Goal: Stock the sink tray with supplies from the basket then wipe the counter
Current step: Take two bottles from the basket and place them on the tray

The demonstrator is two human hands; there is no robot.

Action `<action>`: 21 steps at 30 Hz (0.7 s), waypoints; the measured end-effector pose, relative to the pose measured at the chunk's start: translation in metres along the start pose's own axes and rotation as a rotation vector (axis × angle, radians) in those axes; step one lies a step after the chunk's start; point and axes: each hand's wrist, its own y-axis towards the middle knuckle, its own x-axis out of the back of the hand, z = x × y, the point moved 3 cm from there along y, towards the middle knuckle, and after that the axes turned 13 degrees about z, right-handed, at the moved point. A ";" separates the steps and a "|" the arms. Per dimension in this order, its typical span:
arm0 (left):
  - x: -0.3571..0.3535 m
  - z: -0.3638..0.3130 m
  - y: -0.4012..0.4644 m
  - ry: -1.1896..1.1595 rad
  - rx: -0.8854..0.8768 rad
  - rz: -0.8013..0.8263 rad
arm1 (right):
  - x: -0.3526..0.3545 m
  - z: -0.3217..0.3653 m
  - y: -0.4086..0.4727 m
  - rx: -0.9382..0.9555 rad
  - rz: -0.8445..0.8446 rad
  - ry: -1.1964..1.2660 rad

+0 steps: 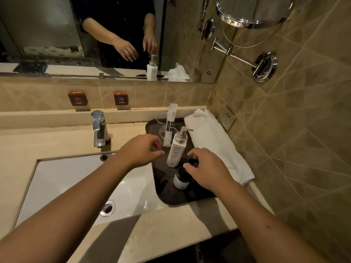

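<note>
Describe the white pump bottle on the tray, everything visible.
The tall white pump bottle looks like plastic, with a silver pump head whose nozzle points right and dark vertical lettering down its front. It stands upright on the dark rectangular tray, between a clear glass holding a wrapped toothbrush and a small dark-capped bottle. Neither hand touches it.

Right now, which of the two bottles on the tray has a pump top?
The tall white bottle, standing behind the short dark-capped bottle on the tray; only it carries a pump.
</note>
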 end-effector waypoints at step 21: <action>-0.029 0.027 -0.327 0.121 0.509 0.016 | -0.086 0.096 -0.123 0.438 0.157 -0.078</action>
